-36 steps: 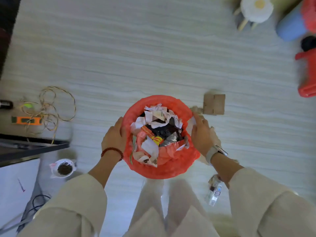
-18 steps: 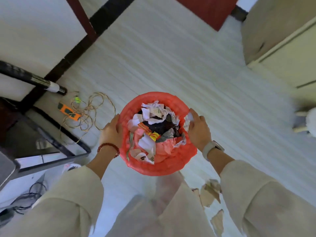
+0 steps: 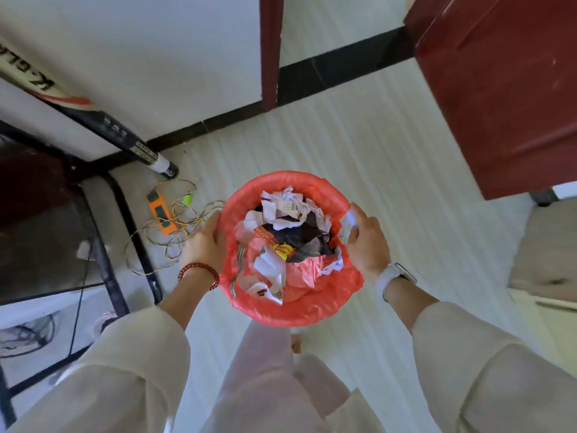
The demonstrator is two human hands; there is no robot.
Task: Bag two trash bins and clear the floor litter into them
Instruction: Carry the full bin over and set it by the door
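I hold a round trash bin lined with a red plastic bag in front of me, off the floor, above my legs. It is filled with crumpled white paper, wrappers and dark scraps. My left hand grips the bin's left side, and my right hand grips the right side, with a bit of white paper at its fingers. Only this one bin is in view.
An orange power strip with a tangled yellow cord lies on the pale floor left of the bin. A black metal frame stands at the left, a dark red door at the right, a beige cabinet at the far right.
I have turned and carried the bin across the room: the cardboard scraps and bottle on the floor have left view, and the wall, the door and the black frame have come in. Both hands keep their grip.
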